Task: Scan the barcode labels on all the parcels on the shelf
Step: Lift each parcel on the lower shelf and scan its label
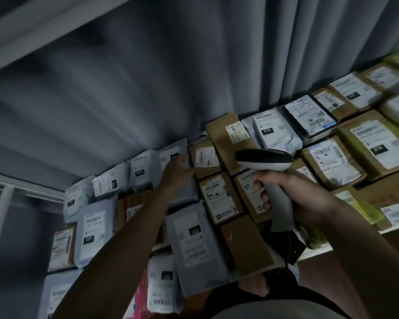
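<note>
Many parcels lie label-up on a shelf: grey mailer bags at the left and brown cardboard boxes at the right. My right hand (283,192) grips the handle of a white and black barcode scanner (265,160), whose head points left over the boxes. My left hand (179,169) reaches to the back row and rests on a grey mailer bag (173,155), its fingers over the bag's right edge beside a small brown box (204,157). A grey bag marked 231 (194,240) lies under my left forearm.
A grey curtain (148,88) hangs right behind the back row of parcels. A white shelf frame (2,203) stands at the left. More bags (159,284) lie on a lower level near my body. A scanner cable (286,256) hangs down from the handle.
</note>
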